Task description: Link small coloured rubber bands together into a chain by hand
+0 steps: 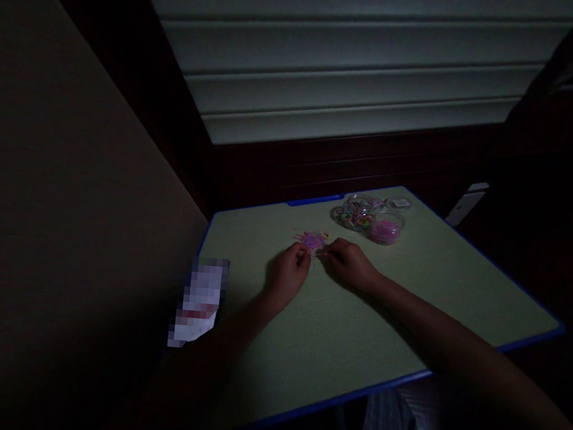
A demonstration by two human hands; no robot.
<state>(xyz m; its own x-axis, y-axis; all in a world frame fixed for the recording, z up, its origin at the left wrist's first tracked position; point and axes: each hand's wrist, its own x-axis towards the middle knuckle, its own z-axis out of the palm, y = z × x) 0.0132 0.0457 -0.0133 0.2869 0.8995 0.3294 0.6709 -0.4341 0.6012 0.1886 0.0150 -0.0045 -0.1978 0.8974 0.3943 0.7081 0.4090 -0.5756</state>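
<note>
On a pale green desk (pixel 388 317) with a blue edge, a glass jar of pink rubber bands (pixel 387 228) stands beside a multicoloured heap of bands (pixel 354 217). The left hand (pixel 287 275) and right hand (pixel 350 264) are curled, fingertips pinching the near edge of a small pink tangle of bands (pixel 313 241) lying on the desk between them.

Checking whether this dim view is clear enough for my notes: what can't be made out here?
Head view:
- pink bands: lower part hidden by the left hand and right hand; too small to tell how they join
- fingertips: their grip is too small and dark to see
- mixed bands: too small to separate
- packet: pixelated, its print unreadable
</note>
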